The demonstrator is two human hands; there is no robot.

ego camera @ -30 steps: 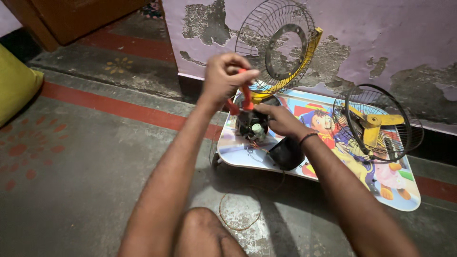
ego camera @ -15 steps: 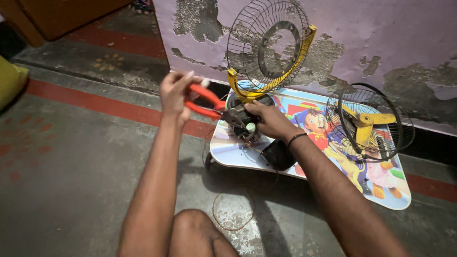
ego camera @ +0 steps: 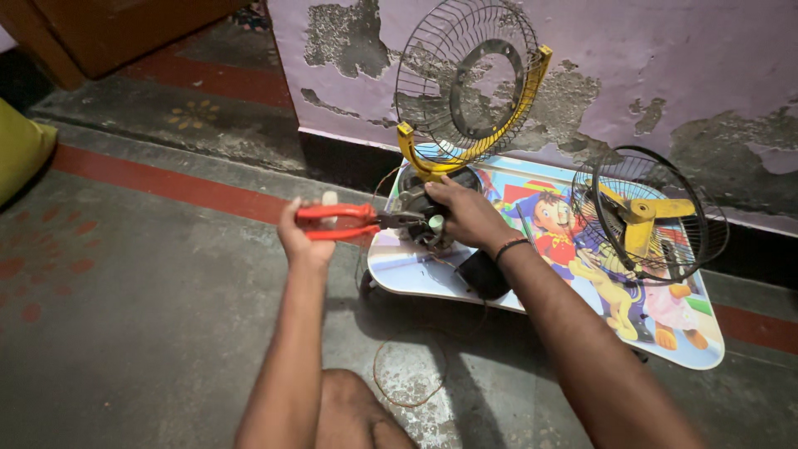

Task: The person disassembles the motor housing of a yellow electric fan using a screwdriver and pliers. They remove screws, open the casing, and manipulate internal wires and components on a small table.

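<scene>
A low cartoon-printed table (ego camera: 665, 345) carries the fan motor (ego camera: 420, 216), below a leaning wire fan guard (ego camera: 465, 79). My right hand (ego camera: 467, 212) is clasped over the motor, arm outstretched. My left hand (ego camera: 306, 237) squeezes red-handled pliers (ego camera: 349, 221) level, nose at the motor.

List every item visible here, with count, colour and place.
pliers: one, red handles, jaws at the motor
fan motor: one, black, on the table's left end
fan guard: one, grey wire with yellow rim, upright behind the motor
second guard: one, dark wire with yellow hub, on the table's right part
black cover: one, at the table's front edge
low table: one, cartoon print, against the wall
wire loop: one, copper, on the floor
cushion: one, yellow, far left
left hand: holds the pliers
right hand: on the motor
</scene>
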